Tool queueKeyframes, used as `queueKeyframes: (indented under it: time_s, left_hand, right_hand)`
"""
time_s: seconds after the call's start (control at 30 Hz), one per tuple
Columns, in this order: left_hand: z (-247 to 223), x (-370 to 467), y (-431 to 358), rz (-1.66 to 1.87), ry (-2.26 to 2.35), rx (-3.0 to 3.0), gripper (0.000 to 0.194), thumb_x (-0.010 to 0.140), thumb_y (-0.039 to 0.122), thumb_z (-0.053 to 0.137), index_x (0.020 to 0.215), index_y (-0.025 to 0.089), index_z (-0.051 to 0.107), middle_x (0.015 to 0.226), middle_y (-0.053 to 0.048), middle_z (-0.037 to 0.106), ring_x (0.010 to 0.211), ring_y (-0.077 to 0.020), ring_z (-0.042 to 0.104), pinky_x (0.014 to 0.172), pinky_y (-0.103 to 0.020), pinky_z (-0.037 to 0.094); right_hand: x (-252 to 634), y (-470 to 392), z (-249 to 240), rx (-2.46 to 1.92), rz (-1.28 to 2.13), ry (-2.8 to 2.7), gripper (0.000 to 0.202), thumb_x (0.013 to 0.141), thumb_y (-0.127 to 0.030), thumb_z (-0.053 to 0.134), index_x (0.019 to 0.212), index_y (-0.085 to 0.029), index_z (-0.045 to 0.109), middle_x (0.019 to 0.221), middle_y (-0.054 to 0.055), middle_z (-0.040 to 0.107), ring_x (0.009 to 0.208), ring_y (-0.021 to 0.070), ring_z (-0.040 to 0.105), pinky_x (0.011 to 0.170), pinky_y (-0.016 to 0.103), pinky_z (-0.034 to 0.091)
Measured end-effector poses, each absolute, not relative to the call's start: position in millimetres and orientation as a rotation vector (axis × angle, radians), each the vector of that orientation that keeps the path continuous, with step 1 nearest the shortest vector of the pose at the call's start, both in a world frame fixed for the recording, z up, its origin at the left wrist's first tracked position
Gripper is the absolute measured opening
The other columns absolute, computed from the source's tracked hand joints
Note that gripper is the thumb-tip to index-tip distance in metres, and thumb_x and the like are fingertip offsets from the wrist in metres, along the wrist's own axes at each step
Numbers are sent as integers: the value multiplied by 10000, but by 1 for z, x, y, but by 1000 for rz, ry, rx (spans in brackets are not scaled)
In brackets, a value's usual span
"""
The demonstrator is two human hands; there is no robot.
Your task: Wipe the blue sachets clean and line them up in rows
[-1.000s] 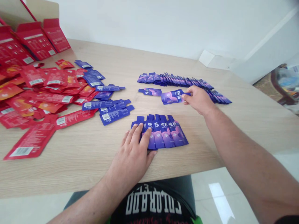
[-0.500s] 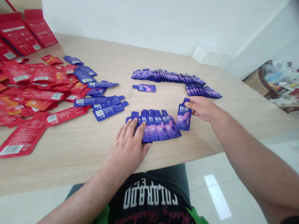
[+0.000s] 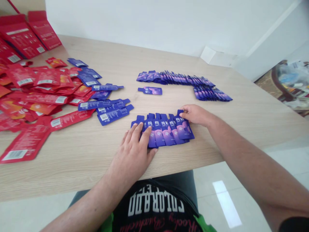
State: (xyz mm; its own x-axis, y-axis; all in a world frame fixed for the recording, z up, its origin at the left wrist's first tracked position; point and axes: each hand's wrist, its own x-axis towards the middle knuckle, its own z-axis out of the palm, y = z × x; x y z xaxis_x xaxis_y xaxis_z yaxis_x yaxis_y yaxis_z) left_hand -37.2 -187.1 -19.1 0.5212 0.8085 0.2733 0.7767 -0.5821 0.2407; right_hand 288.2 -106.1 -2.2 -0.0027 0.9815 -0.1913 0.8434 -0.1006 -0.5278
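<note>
A fanned row of purple sachets (image 3: 159,133), printed side up and overlapping, lies on the wooden table (image 3: 96,170) before me. My left hand (image 3: 135,141) rests flat on the row's left end, fingers stretched out over the sachets there. At the right end my right hand (image 3: 193,114) pinches a purple sachet (image 3: 182,127) by its upper right corner. That sachet overlaps the last one in the row. Beyond the row, a single purple sachet (image 3: 150,91) lies on its side.
Farther back stand two tight overlapping rows of purple sachets, one long (image 3: 178,79) and one short (image 3: 212,94). On the left, several purple sachets (image 3: 113,114) lie barcode side up beside a heap of red sachets (image 3: 43,83). Red boxes (image 3: 23,33) stand behind the heap.
My right hand has moved left, bringing its sachet from beside the row onto the row's right end. My left hand has stayed on the left end.
</note>
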Motion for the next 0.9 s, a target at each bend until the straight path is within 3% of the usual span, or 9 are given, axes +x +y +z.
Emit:
queueKeyframes:
  time_s: [0.1, 0.3, 0.4, 0.67, 0.9]
  left_hand:
    - [-19, -37, -187, 569, 1380, 2659, 643, 899, 373, 633, 1474, 183, 416, 1572, -172, 385, 1464, -372, 338, 1186, -573, 333]
    - [-18, -37, -187, 547, 1389, 2664, 642, 900, 375, 630, 1472, 173, 421, 1575, -181, 378, 1466, -374, 330, 1189, -571, 330]
    - [-19, -37, -187, 559, 1394, 2656, 637, 896, 374, 636, 1465, 173, 430, 1574, -179, 380, 1468, -373, 328, 1190, -569, 332]
    - [-20, -37, -186, 571, 1400, 2658, 643, 891, 375, 639, 1467, 181, 429, 1569, -173, 391, 1471, -365, 328, 1189, -566, 333]
    - [-21, -39, -187, 550, 1407, 2672, 661, 893, 378, 637, 1486, 203, 402, 1574, -165, 391, 1474, -356, 331, 1174, -569, 355]
  right_hand:
    - [289, -109, -3, -2005, 712, -1901, 220, 867, -263, 655, 1075, -209, 703, 784, 9, 700, 612, 137, 598, 597, 269, 473]
    - [286, -117, -1, -2018, 874, -1761, 305, 901, -266, 617, 1203, -226, 638, 851, 20, 694, 523, 126, 610, 432, 237, 436]
    - [285, -121, 0, -2000, 876, -1699, 349, 895, -283, 632, 1240, -235, 612, 856, 19, 682, 530, 122, 609, 428, 225, 454]
    - [298, -157, 4, -1874, 657, -1589, 370, 920, -384, 572, 1278, -292, 578, 884, 19, 622, 579, 146, 584, 437, 259, 490]
    - [290, -129, 24, -1857, 418, -1842, 346, 914, -360, 575, 1242, -257, 610, 908, 40, 692, 681, 184, 637, 617, 325, 520]
